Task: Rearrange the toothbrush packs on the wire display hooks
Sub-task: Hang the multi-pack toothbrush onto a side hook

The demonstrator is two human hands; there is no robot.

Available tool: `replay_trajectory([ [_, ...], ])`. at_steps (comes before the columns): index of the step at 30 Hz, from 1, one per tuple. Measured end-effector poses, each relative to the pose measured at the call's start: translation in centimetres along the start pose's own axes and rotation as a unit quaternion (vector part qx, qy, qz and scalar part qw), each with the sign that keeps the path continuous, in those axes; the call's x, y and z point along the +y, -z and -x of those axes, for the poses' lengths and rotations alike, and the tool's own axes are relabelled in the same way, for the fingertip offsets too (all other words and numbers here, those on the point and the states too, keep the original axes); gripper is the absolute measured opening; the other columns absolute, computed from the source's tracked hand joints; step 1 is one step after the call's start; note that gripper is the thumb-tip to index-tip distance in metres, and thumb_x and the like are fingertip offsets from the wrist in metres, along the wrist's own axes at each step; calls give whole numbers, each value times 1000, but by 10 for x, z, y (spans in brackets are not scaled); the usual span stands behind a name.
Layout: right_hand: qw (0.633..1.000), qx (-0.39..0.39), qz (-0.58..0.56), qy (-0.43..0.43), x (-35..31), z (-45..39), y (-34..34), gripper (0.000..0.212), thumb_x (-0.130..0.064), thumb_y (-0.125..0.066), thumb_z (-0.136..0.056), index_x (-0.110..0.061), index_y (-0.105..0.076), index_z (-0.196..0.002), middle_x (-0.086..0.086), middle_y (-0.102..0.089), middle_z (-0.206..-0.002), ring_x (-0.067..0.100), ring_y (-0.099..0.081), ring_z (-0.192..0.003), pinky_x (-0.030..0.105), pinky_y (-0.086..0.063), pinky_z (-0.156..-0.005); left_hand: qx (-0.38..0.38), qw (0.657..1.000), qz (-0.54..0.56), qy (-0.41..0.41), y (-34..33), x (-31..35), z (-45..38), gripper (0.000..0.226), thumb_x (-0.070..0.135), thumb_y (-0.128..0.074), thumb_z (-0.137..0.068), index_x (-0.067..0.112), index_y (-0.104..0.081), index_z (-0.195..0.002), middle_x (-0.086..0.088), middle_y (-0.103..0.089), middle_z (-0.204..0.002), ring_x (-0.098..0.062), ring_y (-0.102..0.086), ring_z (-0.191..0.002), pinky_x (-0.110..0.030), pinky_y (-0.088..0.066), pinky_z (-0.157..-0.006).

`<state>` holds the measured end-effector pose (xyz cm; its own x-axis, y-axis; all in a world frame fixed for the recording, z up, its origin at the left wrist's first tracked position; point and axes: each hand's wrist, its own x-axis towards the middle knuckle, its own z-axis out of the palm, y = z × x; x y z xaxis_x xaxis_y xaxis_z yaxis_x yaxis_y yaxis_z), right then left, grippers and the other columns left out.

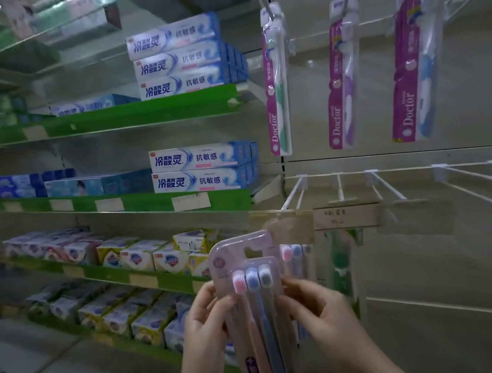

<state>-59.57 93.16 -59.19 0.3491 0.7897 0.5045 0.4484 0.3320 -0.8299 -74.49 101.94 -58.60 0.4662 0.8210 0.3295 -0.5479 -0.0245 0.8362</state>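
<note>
Low in view, pink pack (252, 305) of three brushes held upright, long axis vertical, heads up, hang tab on top (handles running down toward the wrists). Left hand (202, 325) pinching its left edge, right hand (322, 311) gripping the right edge, fingers curled round it. Just behind, a second pack (296, 258) hanging on a hook. Above right, bare white hooks (396, 184) jutting from a pale back panel (437, 254); higher up, three Doctor packs (337, 78) dangling vertically. At left, green-edged shelves (121, 117) stacked with toothpaste boxes (179, 58) and soap (141, 258).
</note>
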Motion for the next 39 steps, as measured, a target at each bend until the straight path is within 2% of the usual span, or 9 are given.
replay_trajectory([
  [2, 1000, -11, 24, -11, 6, 0, -4, 34, -14, -62, -88, -41, -62, -108, -18, -70, -106, -1, -63, -104, 21, -52, -90, 18, 1000, -2, 3, 4, -5, 1, 22, 6, -68, -74, 28, -75, -73, -5, -72, -77, -17, -65, -65, -32, -46, -61],
  [5, 999, -23, 39, -22, 11, -1, -8, 36, -13, -59, -91, -40, -62, -115, -21, -68, -110, -5, -60, -106, 17, -50, -91, 47, 999, -6, 11, 8, -14, -1, 35, 3, -52, -87, 26, -75, -74, -7, -71, -77, -21, -63, -67, -32, -44, -61],
  [11, 998, -1, 55, -34, 17, -13, -6, 34, -18, -62, -89, -27, -61, -122, -18, -66, -112, -8, -60, -104, 20, -49, -95, 58, 998, -6, 25, 4, -23, -8, 33, 3, -53, -89, 24, -75, -76, -8, -72, -79, -20, -66, -68, -35, -46, -65],
  [16, 997, 50, 7, -53, 16, -23, 5, 31, -18, -62, -89, -35, -60, -115, -22, -65, -107, -4, -61, -103, 20, -50, -92, 39, 999, -32, 3, -14, -23, -24, 17, 6, -56, -89, 16, -69, -93, -5, -73, -83, -18, -69, -74, -27, -53, -56],
  [21, 995, 87, -20, -33, 16, -26, 15, 21, -17, -62, -89, -33, -64, -102, -14, -70, -100, 0, -65, -97, 22, -53, -86, 21, 997, -76, -13, -28, -26, -35, 18, 10, -58, -89, 20, -67, -101, -6, -73, -95, -24, -69, -90, -34, -54, -67],
  [27, 992, 112, -24, -49, 20, -30, 24, 18, -19, -59, -90, -30, -62, -104, -12, -68, -101, 1, -64, -96, 24, -53, -88, -1, 992, -122, -14, -42, -29, -41, 17, 14, -58, -91, 24, -64, -104, -1, -73, -99, -17, -69, -93, -34, -56, -76],
  [31, 988, 143, -22, -50, 25, -30, 29, 16, -17, -58, -91, -32, -61, -95, -9, -69, -99, 5, -65, -96, 29, -52, -89, -23, 988, -149, -12, -52, -30, -49, 14, 16, -58, -92, 27, -63, -100, 3, -73, -94, -15, -68, -92, -30, -56, -74],
  [35, 985, 166, -10, -43, 26, -30, 36, 18, -14, -58, -91, -33, -59, -92, -13, -67, -93, -1, -63, -89, 20, -51, -85, -19, 989, -144, 5, -61, -35, -51, 13, 17, -57, -93, 25, -61, -102, 0, -72, -92, -15, -68, -84, -24, -52, -62],
  [39, 984, 170, 17, -45, 29, -31, 38, 20, -17, -59, -91, -36, -57, -88, -16, -66, -89, -3, -63, -86, 13, -49, -76, -12, 987, -159, 6, -62, -40, -54, 15, 16, -56, -93, 19, -60, -108, -6, -71, -95, -21, -67, -89, -31, -56, -72],
])
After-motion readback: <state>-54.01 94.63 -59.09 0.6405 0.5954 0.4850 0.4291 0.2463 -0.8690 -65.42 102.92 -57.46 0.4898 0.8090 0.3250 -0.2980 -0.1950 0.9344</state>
